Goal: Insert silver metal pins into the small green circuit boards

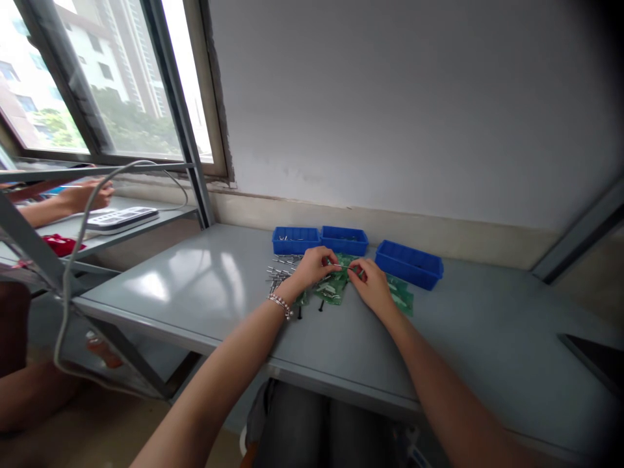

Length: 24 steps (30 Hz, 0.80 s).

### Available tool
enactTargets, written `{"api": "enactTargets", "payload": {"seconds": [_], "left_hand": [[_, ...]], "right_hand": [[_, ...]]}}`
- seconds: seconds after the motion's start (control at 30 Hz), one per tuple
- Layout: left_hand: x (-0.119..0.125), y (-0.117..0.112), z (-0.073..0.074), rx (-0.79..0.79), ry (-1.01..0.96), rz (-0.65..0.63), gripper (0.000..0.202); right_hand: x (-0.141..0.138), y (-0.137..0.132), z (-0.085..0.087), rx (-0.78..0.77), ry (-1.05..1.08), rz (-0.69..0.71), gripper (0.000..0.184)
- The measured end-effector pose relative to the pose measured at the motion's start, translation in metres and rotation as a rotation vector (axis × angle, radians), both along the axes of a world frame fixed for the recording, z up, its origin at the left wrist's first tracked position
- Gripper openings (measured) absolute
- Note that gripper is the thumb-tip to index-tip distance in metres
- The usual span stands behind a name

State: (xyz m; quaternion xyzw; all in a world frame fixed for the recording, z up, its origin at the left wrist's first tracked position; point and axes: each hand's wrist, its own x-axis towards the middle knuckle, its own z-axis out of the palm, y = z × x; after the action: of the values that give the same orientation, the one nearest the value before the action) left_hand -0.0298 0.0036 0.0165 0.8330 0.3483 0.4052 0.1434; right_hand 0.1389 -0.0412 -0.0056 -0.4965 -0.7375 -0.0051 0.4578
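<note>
My left hand [314, 266] and my right hand [371, 285] meet over the grey table, fingertips pinched on the two ends of a thin metal rod [344, 266]. Its exact kind is too small to tell. Beneath them lie green plastic packets [331, 290] with pale pieces showing through. Another green packet [402, 300] is partly hidden to the right of my right hand. Beside my left wrist is a loose pile of metal rods [277, 276], partly covered by the hand. Two black screws [320, 305] stand on the table just in front of the packets.
Along the wall sit a left blue bin [295, 247] with small metal parts, a middle blue bin [344, 246] and a right blue bin [408, 265]. A dark flat object [592, 357] lies at far right. Leftward, another person's hand [88, 195] works beside a white power strip [121, 220].
</note>
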Motion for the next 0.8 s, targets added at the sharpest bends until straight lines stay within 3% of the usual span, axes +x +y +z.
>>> {"api": "enactTargets", "payload": {"seconds": [0.33,0.8], "left_hand": [[0.001,-0.002,0.001,-0.018,0.071,-0.005,0.009],[0.002,-0.012,0.006,-0.077,0.129,-0.063,0.021]], "right_hand": [[0.001,0.0,-0.001,0.002,-0.023,0.018,0.016],[0.004,0.002,-0.003,0.018,-0.038,0.013,0.015]]}}
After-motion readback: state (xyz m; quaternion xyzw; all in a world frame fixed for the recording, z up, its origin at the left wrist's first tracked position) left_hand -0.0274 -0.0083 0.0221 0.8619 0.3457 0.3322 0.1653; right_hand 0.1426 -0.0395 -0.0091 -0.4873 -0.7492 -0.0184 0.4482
